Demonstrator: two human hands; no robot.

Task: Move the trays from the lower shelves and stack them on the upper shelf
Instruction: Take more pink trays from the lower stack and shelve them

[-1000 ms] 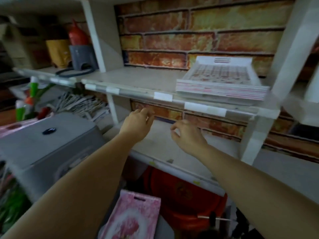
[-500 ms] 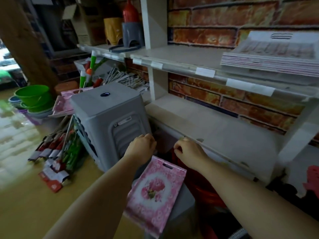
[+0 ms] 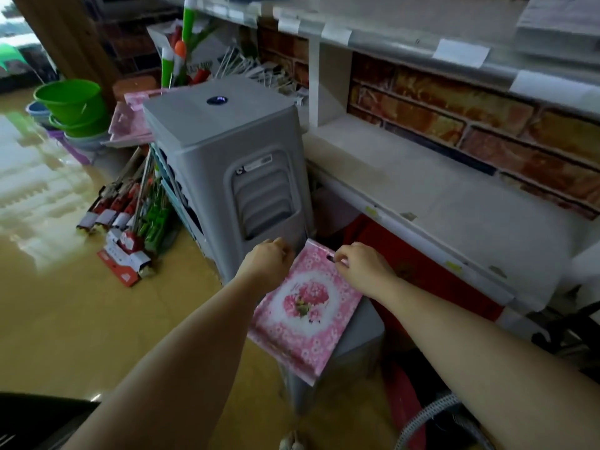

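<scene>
Both hands dropped from shelf height to the pink tray (image 3: 308,306), which lies tilted on a low grey stool (image 3: 360,339) beside the grey cabinet (image 3: 227,164). Right hand (image 3: 360,267) pinches its far handle slot; left hand (image 3: 266,261), loosely curled, touches the far-left corner. Long axis runs from the cabinet toward the person. Upper shelf (image 3: 406,43) sits above, beyond the cabinet.

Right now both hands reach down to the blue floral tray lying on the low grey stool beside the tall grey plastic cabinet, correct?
Not blue: the head view shows a pink floral tray. The left hand and right hand do reach its far edge, on the low grey stool beside the tall grey plastic cabinet.
</scene>
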